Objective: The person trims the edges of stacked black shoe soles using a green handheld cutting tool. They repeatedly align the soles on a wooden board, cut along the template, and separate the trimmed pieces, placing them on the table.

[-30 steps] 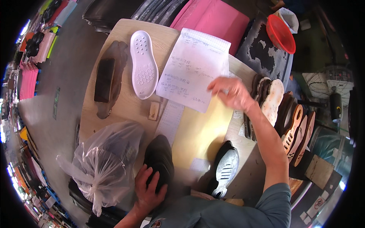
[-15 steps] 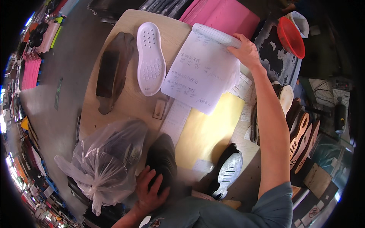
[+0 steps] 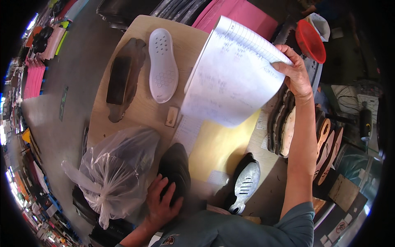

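Right hand (image 3: 294, 74) at 2 o'clock, fingers pinching the edge of a lined paper sheet (image 3: 234, 78), lifted and curled above the tabletop (image 3: 140, 111). Left hand (image 3: 161, 201) at 7 o'clock, fingers spread flat over a dark shoe (image 3: 175, 164). White sole (image 3: 163, 66) lies at 11 o'clock; clear plastic bag (image 3: 113, 173) just beside the left hand.

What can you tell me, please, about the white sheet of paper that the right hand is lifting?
The white sheet of paper is large, ruled in a grid and covered with faint handwriting. It looks thin and bends as it is raised. The right hand pinches its upper right edge, so it stands tilted above the wooden table. Its lower edge hangs over a yellow pad, and it sits just right of a white shoe sole.
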Available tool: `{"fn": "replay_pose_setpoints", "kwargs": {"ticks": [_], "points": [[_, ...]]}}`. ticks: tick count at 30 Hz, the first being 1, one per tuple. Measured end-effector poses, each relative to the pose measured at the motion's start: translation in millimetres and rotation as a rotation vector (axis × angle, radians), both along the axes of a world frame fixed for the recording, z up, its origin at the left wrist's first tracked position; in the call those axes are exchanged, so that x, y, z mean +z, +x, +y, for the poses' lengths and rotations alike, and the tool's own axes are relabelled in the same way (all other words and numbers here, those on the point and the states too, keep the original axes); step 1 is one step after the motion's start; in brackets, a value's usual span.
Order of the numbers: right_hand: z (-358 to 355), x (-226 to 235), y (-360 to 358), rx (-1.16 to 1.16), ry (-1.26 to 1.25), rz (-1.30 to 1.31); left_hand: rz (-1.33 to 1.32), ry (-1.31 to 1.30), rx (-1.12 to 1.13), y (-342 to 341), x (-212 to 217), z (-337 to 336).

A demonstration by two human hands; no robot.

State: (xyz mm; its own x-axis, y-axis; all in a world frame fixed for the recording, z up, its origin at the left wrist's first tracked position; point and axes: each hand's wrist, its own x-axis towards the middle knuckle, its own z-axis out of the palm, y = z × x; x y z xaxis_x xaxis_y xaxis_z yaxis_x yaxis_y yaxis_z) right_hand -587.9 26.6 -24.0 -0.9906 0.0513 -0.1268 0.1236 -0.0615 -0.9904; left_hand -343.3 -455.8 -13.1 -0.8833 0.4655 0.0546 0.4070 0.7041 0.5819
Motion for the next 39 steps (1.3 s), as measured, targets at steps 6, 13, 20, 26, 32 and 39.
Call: {"fn": "replay_pose_setpoints", "kwargs": {"ticks": [6, 13, 20, 26, 32, 39], "points": [[-5, -1, 7, 0.105, -0.167, -0.086, 0.017, 0.000, -0.004, -1, 0, 1], [-36, -81, 1, 0.094, 0.533, -0.255, -0.024, 0.016, -0.009, -3, 3, 0], [-93, -91, 14, -0.166, 1.321, 0.394, -0.037, 0.059, 0.004, -3, 0, 0], [-232, -102, 70, 0.369, 0.942, 0.455, -0.043, 0.065, -0.041, -2, -3, -3], [-275, -129, 77, 0.371, 0.986, 0.345, -0.024, 0.065, -0.035, -2, -3, -1], [-240, -108, 99, 0.128, 0.860, 0.433, -0.048, 0.076, 0.018, -1, 0, 0]]}}
